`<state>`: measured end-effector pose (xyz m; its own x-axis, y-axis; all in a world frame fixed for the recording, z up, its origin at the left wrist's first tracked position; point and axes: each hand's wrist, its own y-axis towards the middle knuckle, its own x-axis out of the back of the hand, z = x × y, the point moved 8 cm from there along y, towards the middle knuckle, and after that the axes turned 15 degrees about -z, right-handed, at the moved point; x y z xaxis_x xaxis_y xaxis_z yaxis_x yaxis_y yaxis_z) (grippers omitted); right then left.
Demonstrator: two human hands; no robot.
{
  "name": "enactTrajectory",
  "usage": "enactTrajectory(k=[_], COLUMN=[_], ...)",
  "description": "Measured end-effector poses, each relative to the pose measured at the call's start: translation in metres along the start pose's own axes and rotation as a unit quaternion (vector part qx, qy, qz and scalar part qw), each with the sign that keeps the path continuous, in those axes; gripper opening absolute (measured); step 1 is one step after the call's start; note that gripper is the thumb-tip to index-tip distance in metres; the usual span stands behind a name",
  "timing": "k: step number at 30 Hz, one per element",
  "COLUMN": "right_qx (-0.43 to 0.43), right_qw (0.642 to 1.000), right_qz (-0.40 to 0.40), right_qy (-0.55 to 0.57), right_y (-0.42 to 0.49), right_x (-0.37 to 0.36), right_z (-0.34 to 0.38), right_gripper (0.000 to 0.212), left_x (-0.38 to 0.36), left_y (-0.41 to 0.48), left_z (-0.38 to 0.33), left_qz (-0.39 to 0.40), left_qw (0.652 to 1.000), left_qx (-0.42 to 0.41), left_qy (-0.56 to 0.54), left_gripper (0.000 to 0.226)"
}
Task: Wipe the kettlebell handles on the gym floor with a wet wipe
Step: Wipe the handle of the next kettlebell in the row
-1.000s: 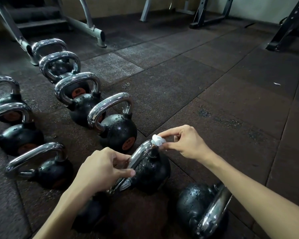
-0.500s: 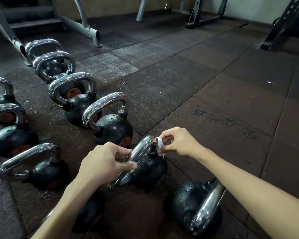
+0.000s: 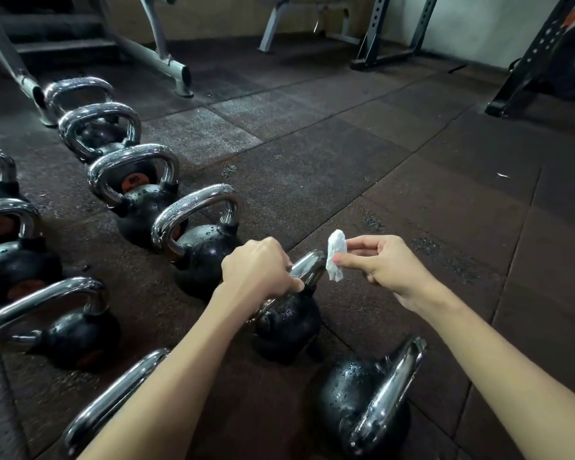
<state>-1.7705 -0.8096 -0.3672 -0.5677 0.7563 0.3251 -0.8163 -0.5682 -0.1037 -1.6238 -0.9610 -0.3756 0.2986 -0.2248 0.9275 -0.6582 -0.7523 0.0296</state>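
Gripping the chrome handle of a black kettlebell on the rubber floor, the left hand is closed around it while the right hand pinches a crumpled wet wipe just beside the handle, not touching it.

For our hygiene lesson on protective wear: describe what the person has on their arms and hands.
Nothing is worn. The left forearm and right forearm are bare, no sleeve in view. The left hand and right hand have no gloves; no ring, watch or bracelet shows.
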Motion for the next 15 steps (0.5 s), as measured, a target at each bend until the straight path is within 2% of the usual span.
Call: enactTrajectory(k=[2, 3, 6, 9, 11, 15], right_qx=[-0.049, -0.057, -0.057, -0.045, -0.037, -0.048], right_qw=[0.998, 0.998, 0.997, 0.996, 0.994, 0.99], right_qz=[0.002, 0.001, 0.019, 0.061, 0.084, 0.116], right_qy=[0.038, 0.04, 0.043, 0.046, 0.054, 0.07], right_y=[-0.006, -0.008, -0.015, -0.02, -0.023, -0.025], right_x=[-0.002, -0.004, -0.02, -0.039, -0.049, -0.059], right_z=[-0.008, -0.008, -0.003, 0.004, 0.009, 0.015], right_gripper=[0.023, 0.022, 0.022, 0.028, 0.031, 0.025], left_x=[0.003, 0.008, 0.032, 0.044, 0.047, 0.051], left_y=[-0.006, -0.01, -0.024, -0.031, -0.032, -0.028], left_z=[0.004, 0.002, -0.001, -0.002, 0.001, 0.008], left_qz=[-0.022, -0.056, -0.157, -0.164, -0.173, -0.187], left_qw=[0.999, 0.995, 0.965, 0.941, 0.933, 0.932], left_qx=[-0.035, -0.065, -0.12, -0.148, -0.17, -0.178], left_qy=[-0.031, -0.055, -0.175, -0.256, -0.266, -0.254], left_gripper=[0.042, 0.046, 0.07, 0.066, 0.06, 0.051])
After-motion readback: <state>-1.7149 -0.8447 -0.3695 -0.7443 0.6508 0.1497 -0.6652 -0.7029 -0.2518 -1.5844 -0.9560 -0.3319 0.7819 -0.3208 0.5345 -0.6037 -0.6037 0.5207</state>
